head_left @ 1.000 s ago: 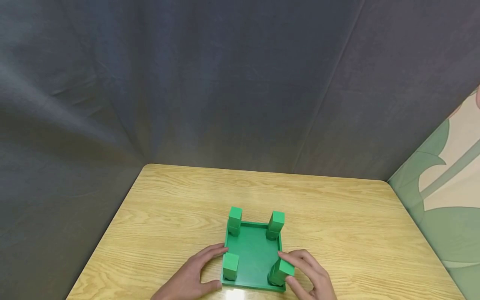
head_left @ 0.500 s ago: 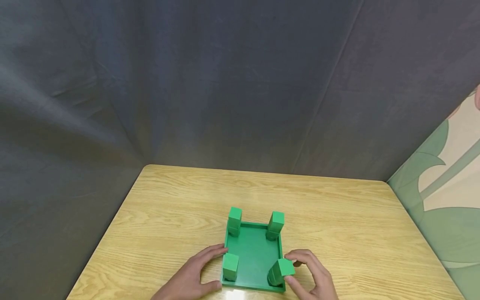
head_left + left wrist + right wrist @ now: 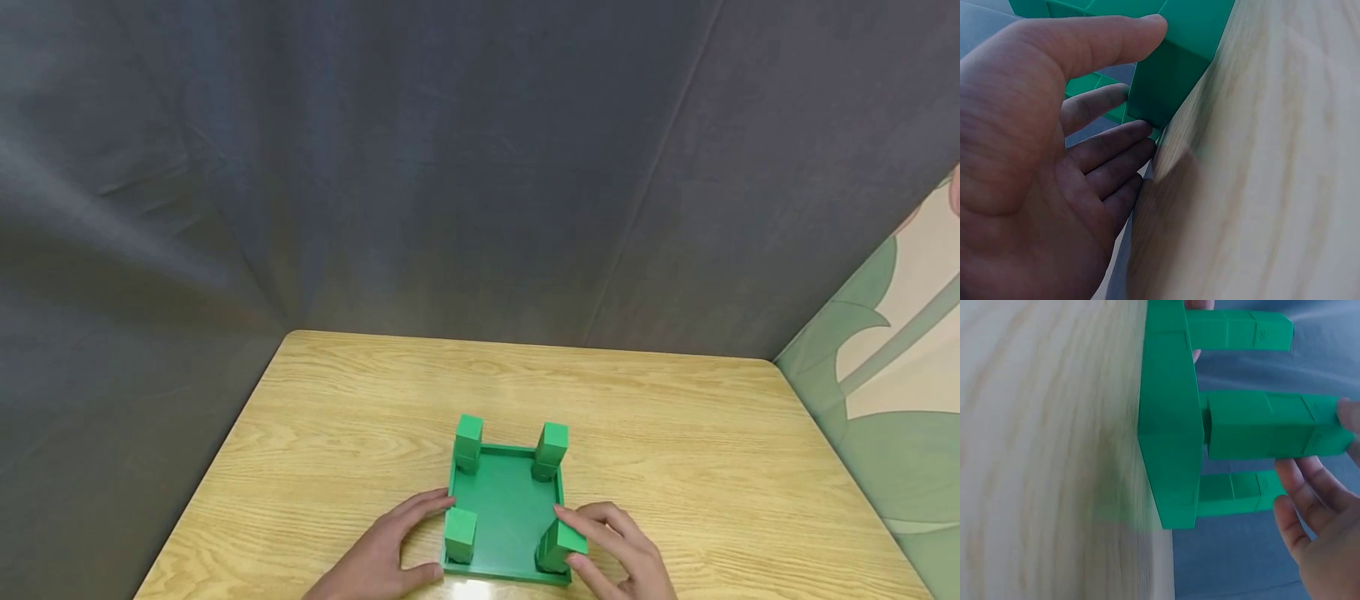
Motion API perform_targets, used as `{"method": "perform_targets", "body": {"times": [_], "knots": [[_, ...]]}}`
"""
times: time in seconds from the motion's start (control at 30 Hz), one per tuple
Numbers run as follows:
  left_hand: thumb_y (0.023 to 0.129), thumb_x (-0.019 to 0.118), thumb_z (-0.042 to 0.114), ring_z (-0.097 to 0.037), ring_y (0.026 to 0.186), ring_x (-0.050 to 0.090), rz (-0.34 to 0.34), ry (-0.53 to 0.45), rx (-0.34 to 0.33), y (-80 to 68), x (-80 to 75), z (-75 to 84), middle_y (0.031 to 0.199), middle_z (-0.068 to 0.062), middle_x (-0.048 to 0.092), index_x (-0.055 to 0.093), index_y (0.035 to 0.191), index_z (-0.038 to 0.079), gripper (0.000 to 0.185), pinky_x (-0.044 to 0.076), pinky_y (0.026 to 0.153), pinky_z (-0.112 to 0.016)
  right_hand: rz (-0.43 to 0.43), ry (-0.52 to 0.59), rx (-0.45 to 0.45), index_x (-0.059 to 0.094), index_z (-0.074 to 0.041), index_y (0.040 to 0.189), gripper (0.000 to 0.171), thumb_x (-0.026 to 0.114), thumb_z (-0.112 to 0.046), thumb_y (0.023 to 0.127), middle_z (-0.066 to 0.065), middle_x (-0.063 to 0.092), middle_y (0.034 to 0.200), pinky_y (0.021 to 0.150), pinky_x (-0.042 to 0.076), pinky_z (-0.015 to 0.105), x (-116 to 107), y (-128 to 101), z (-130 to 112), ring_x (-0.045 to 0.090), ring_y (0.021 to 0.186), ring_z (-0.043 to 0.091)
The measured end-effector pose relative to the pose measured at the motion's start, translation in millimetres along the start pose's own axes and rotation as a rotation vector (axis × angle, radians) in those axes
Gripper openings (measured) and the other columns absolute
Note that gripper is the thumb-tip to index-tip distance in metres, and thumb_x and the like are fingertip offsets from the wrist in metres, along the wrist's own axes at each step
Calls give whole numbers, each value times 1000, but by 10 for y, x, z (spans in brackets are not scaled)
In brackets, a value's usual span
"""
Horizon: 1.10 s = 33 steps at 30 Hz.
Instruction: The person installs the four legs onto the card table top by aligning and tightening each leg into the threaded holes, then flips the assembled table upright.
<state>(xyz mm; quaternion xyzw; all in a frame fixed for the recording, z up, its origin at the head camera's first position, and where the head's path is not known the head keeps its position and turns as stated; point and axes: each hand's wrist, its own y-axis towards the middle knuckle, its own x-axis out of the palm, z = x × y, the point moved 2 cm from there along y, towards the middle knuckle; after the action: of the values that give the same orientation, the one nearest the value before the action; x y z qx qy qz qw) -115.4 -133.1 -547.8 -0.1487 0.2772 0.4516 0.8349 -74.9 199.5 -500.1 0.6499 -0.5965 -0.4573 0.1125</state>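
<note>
A shallow green square tray [image 3: 506, 510] lies on the table, with a green block post standing in each corner. My right hand [image 3: 625, 552] pinches the top of the near-right post [image 3: 562, 546], which leans slightly right. In the right wrist view this post [image 3: 1260, 425] shows seams between stacked segments and a narrower neck at its base. Against the tray's left side rests my left hand [image 3: 381, 546], its fingers extended and its thumb at the near-left corner. Beside it stands the near-left post [image 3: 460, 536]. The far-left post [image 3: 468, 439] and far-right post [image 3: 551, 446] are untouched.
The wood-grain table [image 3: 360, 400] spreads out around the tray. Dark grey cloth [image 3: 465, 183] hangs behind it and along the left. A leaf-patterned panel [image 3: 892, 400] borders the right edge.
My right index finger drew back to the post's right side half a second ago and now lies along its far-left side again. The post's top has turned slightly. My left hand stays put.
</note>
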Motion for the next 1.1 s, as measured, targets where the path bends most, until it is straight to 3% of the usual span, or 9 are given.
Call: {"method": "perform_targets", "body": {"times": [0.23, 0.4, 0.73, 0.87, 1.1], "knots": [[90, 69, 60, -35, 144, 43, -4, 13, -3, 7, 2, -10, 160, 9, 39, 41, 156, 35, 75, 42, 105, -65, -96, -42, 7, 64, -4, 136, 55, 71, 7, 83, -4, 65, 117, 83, 51, 25, -80, 8, -1, 60, 103, 11], [90, 69, 59, -35, 143, 43, -3, 5, -2, 3, 3, -7, 160, 9, 40, 41, 156, 35, 75, 41, 105, -66, -66, -26, 48, 64, -6, 133, 59, 77, 9, 78, 0, 66, 119, 92, 49, 17, -91, 16, 0, 62, 105, 10], [91, 71, 55, -34, 144, 43, 7, -10, 1, 0, 3, -4, 160, 9, 40, 42, 155, 34, 73, 41, 106, -65, 7, -74, 254, 66, -14, 117, 52, 89, 1, 73, -8, 72, 106, 81, 54, 18, -90, 12, -68, 67, 90, 6], [91, 71, 55, -33, 144, 43, 9, -9, 4, -1, 4, -2, 160, 10, 40, 43, 155, 34, 73, 41, 106, -64, 8, -36, 168, 66, -9, 124, 60, 89, 4, 71, -4, 72, 109, 76, 54, 20, -69, 1, -27, 66, 90, 6], [90, 71, 57, -33, 144, 42, 5, -12, 3, 0, 5, -4, 160, 9, 39, 42, 155, 34, 74, 41, 107, -64, -73, 42, 1, 63, 1, 135, 60, 80, 7, 78, 1, 67, 118, 81, 52, 21, -29, -15, 47, 64, 103, 11]]}}
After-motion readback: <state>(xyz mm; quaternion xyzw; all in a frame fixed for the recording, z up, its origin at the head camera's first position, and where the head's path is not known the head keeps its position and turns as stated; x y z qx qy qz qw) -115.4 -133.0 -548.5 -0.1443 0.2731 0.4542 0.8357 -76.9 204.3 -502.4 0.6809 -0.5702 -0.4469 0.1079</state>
